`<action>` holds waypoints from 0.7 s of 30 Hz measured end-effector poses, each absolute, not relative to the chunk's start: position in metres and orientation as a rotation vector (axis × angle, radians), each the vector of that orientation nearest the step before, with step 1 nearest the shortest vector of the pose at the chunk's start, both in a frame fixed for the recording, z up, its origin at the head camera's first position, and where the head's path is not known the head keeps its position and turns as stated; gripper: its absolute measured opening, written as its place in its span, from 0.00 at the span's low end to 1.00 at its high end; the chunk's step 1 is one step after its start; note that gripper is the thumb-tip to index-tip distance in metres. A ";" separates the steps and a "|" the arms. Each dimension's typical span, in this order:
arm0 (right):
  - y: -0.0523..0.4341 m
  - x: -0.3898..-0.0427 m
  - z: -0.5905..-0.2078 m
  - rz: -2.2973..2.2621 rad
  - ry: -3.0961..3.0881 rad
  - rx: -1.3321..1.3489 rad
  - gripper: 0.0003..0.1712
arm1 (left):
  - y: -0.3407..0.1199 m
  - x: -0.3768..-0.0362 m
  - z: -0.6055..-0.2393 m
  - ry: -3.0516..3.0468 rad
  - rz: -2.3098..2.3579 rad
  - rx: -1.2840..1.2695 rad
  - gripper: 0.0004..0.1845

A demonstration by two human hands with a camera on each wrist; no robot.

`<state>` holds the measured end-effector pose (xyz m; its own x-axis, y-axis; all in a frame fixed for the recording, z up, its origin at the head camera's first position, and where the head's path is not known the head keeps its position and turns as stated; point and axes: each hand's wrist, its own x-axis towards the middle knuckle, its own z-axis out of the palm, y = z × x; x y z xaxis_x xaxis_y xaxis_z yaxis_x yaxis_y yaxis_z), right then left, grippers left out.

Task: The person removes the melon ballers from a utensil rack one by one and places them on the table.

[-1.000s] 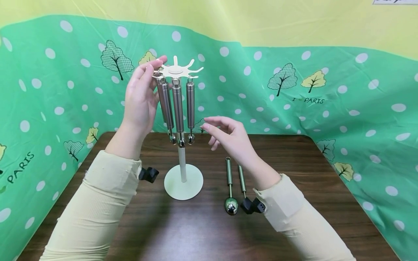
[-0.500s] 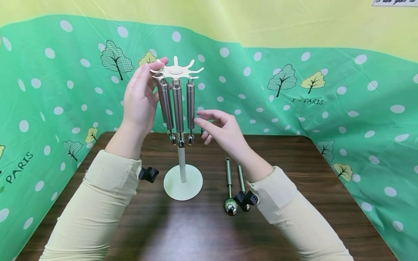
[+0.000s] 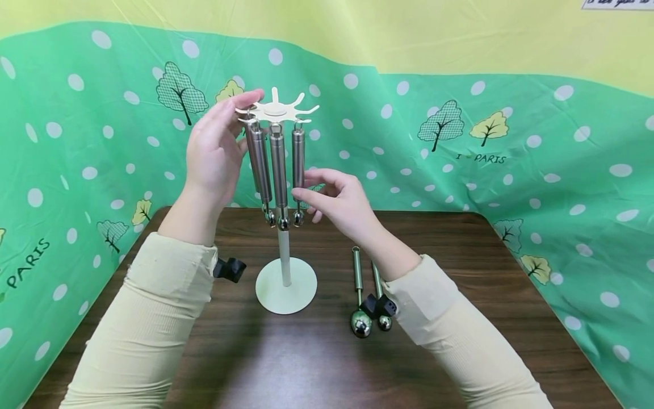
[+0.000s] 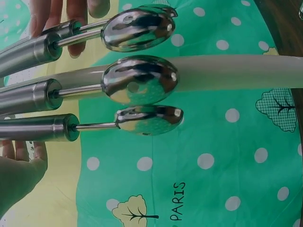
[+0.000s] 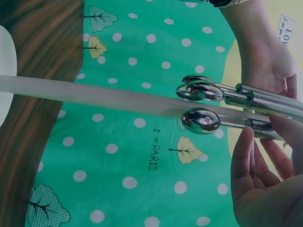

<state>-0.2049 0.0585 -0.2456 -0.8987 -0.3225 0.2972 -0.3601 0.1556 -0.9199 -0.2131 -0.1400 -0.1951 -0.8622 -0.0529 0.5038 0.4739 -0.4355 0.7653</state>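
Several metal scoops with steel handles and rounded ends hang from the pale rack (image 3: 276,109) on a white stand. My left hand (image 3: 212,153) is up at the rack's left side, its index finger along the left arms and the lower fingers behind the handles. With thumb and fingers my right hand (image 3: 334,196) pinches the handle of the rightmost scoop (image 3: 298,165), near its lower end. In the right wrist view, this scoop's shiny end (image 5: 201,120) points down beside the pole (image 5: 118,101). The left hand's exact contact with the rack is hidden.
Two more scoops lie on the brown table right of the stand: a larger one (image 3: 361,324) and a smaller one (image 3: 385,323), partly covered by the right wrist camera (image 3: 378,307). The round base (image 3: 286,295) stands at table centre. Green and yellow cloth (image 3: 398,113) hangs behind.
My right hand has moved left and slightly up, from beside the stand onto the rightmost hanging scoop. My left hand has shifted slightly left. The rack and scoops look unmoved.
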 end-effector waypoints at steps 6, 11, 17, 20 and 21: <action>0.056 -0.201 -0.243 1.877 -2.350 0.714 0.20 | -0.144 -0.215 -0.195 -1.488 -2.323 -0.638 0.18; 0.059 -0.197 -0.242 1.879 -2.321 0.687 0.20 | -0.144 -0.215 -0.194 -1.499 -2.324 -0.639 0.18; 0.065 -0.191 -0.237 1.859 -2.284 0.716 0.15 | -0.146 -0.215 -0.194 -1.495 -2.329 -0.634 0.18; 0.068 -0.188 -0.235 1.858 -2.274 0.730 0.14 | -0.146 -0.215 -0.195 -1.480 -2.327 -0.636 0.18; 0.070 -0.187 -0.235 1.857 -2.269 0.733 0.13 | -0.146 -0.215 -0.195 -1.475 -2.321 -0.637 0.17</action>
